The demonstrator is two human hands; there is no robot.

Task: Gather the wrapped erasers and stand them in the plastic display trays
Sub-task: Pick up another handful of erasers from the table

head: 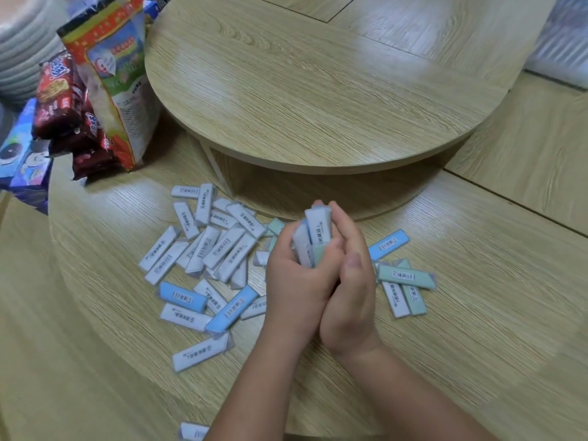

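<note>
Nearest, at the bottom edge: one white wrapped eraser [192, 431] lying flat on the lower worktop [477, 313], partly cut off by the frame. Both forearms enter from the lower right.

Left hand [294, 284] and right hand [350, 297] are pressed together at mid-frame, just above the worktop. Between them is a bundle of wrapped erasers [315, 232], held upright with the ends poking out at the top. The fingers [345, 224] of both hands are curled tight around the bundle, and the right thumb lies across its near side. White and pale green wrappers show; the count cannot be told.

Around the hands, loose erasers lie flat:
- Left: a scattered heap of white erasers [219, 246], overlapping at mixed angles, with two blue erasers [182, 296] at its near side.
- Right: one blue eraser [388, 245] just beside the right hand, and a pale green eraser [405, 276] lying across a white and a green one.

Beyond: a raised round wooden tier [318, 90] standing over the lower worktop. The farthest white erasers lie close to its shadowed edge.

Far left: an upright printed snack bag [117, 81] with dark red biscuit packs [60, 97] leaning beside it. A blue biscuit box [22, 160] sits at the frame edge.

Top corners: a ribbed white stack [25, 36] at left and a pale translucent object [563, 39] at right, both too blurred to name.
</note>
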